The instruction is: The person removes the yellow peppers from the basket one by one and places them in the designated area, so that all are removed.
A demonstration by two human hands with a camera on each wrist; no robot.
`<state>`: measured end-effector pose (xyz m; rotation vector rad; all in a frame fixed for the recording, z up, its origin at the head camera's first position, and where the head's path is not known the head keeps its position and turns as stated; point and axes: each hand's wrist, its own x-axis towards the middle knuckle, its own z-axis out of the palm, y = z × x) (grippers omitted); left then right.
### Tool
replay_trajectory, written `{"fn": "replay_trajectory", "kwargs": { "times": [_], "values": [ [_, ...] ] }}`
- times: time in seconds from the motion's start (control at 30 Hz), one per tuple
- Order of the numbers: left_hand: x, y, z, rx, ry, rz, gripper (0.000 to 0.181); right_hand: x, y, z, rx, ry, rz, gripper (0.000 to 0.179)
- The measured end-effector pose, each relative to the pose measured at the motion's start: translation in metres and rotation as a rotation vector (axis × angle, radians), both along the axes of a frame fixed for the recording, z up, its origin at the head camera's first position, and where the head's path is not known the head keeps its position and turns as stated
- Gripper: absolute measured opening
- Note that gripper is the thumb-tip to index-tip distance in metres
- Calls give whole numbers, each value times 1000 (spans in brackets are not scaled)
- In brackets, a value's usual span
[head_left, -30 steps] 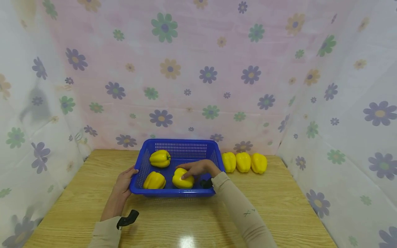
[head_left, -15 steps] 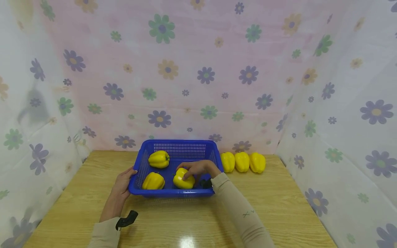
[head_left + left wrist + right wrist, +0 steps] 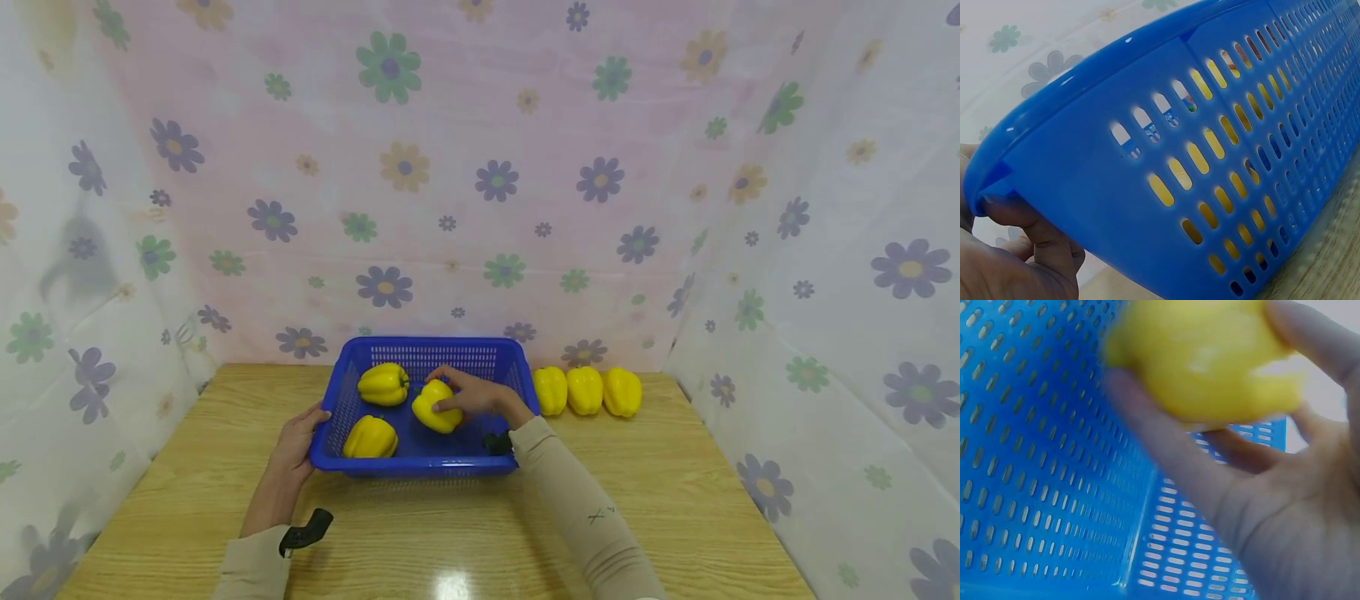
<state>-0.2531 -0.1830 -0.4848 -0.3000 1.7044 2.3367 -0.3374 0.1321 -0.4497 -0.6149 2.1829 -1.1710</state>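
A blue plastic basket (image 3: 427,465) with slotted walls stands on the table. My left hand (image 3: 295,446) grips its left rim; in the left wrist view the fingers (image 3: 1047,244) curl under the rim. Inside the basket my right hand (image 3: 480,398) holds a yellow bell pepper (image 3: 437,407) between thumb and fingers. The right wrist view shows this pepper (image 3: 1210,362) blurred and apart from the slotted surface below. Two more yellow peppers lie at the basket's left side, one at the back (image 3: 383,384) and one at the front (image 3: 371,437).
Three yellow bell peppers (image 3: 585,392) stand in a row just right of the basket, near the back edge of the wooden table (image 3: 390,533). Flower-patterned cloth (image 3: 465,183) hangs behind and on both sides. A black wrist device (image 3: 307,533) sits at the left sleeve.
My right hand has raised the pepper and carried it slightly back and left inside the basket. My left hand stays on the rim.
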Motion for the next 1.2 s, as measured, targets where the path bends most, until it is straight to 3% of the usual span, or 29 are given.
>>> {"fn": "replay_trajectory", "kwargs": {
  "times": [0.1,0.27,0.7,0.93,1.2],
  "values": [
    [0,-1,1,-3,0,0,66,-1,-2,1,-98,72,-24,48],
    [0,-1,1,-5,0,1,67,-2,-3,2,-198,104,-22,48],
    [-1,0,-1,-7,4,-7,66,-8,-1,4,-235,355,-17,51],
    [-1,-1,-2,-4,10,-11,65,-5,3,8,-293,335,-76,51],
    [0,0,-3,-9,34,-10,66,6,8,29,-284,281,-142,54]
  ]
}}
